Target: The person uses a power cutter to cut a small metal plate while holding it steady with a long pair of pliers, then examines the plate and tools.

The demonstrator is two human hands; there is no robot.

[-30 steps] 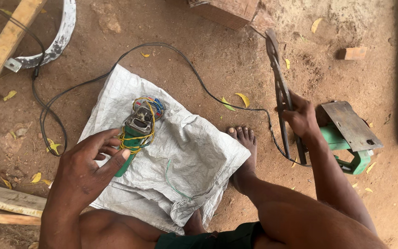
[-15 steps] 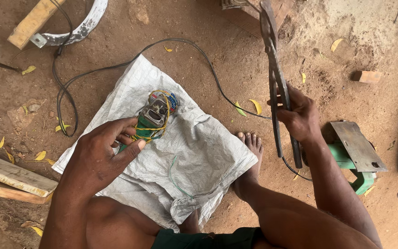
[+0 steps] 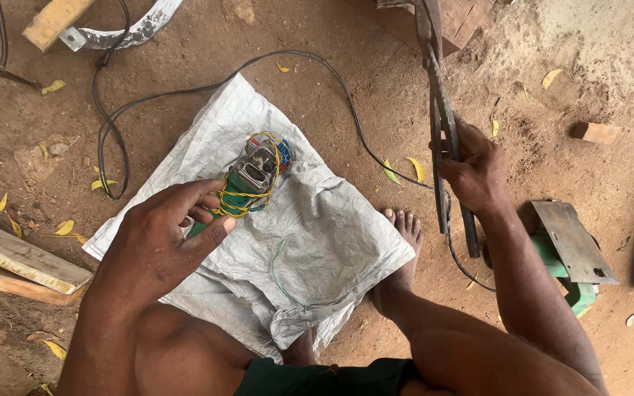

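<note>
Head view: the grinder [image 3: 252,180], green-bodied and wrapped in loose coloured wires, lies on the sack [image 3: 317,235]. The left hand [image 3: 159,242] grasps its rear body, fingers curled round. Right of the sack, the right hand [image 3: 478,172] is clenched on long metal bars [image 3: 442,125]. The grinder looks heavy and rigid; the body is the safer hold, the wires snag.

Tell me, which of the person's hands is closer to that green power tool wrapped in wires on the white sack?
Left. The left hand grips the green power tool by its body, while the right hand is off to the side, holding long metal bars.
</note>
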